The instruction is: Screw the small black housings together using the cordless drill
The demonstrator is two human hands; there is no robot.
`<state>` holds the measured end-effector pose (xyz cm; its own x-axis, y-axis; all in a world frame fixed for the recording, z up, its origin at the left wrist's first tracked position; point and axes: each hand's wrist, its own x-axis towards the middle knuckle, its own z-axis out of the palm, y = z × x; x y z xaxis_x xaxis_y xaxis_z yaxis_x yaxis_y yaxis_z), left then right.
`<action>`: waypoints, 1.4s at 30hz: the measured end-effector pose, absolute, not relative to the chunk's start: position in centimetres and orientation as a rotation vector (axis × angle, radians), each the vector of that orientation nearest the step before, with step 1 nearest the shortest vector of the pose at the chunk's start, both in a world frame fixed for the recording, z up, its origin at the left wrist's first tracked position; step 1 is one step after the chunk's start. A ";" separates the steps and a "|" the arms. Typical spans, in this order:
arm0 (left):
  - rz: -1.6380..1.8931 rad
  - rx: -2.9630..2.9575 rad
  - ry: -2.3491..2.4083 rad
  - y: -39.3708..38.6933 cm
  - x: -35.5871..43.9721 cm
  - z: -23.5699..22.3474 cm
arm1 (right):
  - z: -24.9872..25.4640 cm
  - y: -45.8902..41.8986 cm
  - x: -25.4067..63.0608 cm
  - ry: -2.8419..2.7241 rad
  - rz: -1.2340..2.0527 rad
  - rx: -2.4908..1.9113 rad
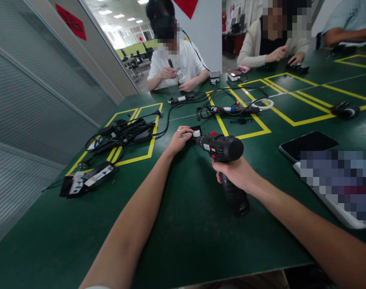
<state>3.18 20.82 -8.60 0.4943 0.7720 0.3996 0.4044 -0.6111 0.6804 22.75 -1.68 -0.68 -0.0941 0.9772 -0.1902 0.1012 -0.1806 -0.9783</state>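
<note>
My right hand (235,171) is wrapped around the grip of a black cordless drill (223,147) with red details. The drill's chuck points away to the left, its tip at a small black part with a white patch (197,133) on the table. Beside that part is my left hand (180,139), fingers bent and pressed on its left side. The drill hides part of it, so I cannot tell whether the bit touches it.
On the green table (176,224) lie black cables and adapters (125,130) at left, with black labelled pieces (89,180) nearer. A corded screwdriver-like tool (233,109) and white ring (265,105) lie beyond. Phones (309,145) are at right. People sit opposite; one holds a screwdriver (170,64).
</note>
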 end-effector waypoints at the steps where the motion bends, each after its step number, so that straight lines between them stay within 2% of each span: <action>1: 0.958 2.234 0.970 20.8 3.2 -8.6 | -0.7 -1.7 22.8 -1.262 1.382 -1.361; 42: 0.975 2.242 0.947 21.0 3.2 -8.8 | -1.3 -1.6 22.8 -1.232 1.378 -1.344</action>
<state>3.21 21.00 -8.80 0.4981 0.7618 0.4142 0.3921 -0.6239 0.6760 22.81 -1.59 -1.29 -0.0829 0.9802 -0.1799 0.0690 -0.1745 -0.9822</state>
